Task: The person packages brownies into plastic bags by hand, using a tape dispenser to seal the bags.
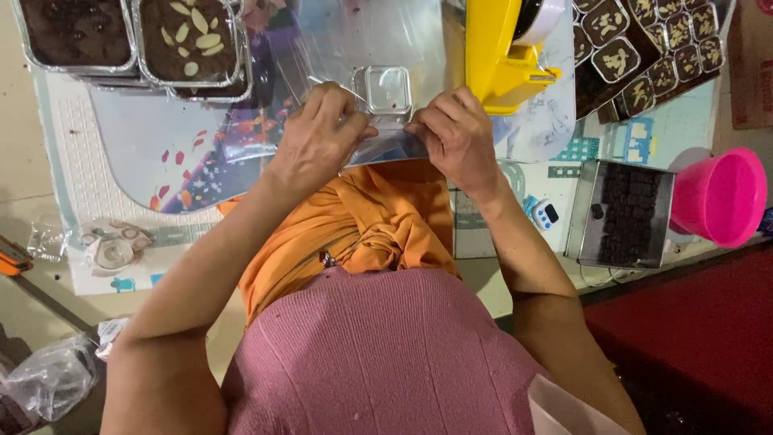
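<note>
Top: sleeveless pink ribbed knit top (378, 346), finely striped.
Wrap: orange draped cloth (362, 217), gathered in folds at 12 o'clock of the top.
Arms: bare, no sleeves.
Hands: bare, no gloves.

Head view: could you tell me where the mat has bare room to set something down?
Free: the mat between the foil trays and the left hand. Crowded: around the yellow tape dispenser, metal tray and pink bucket.
</note>
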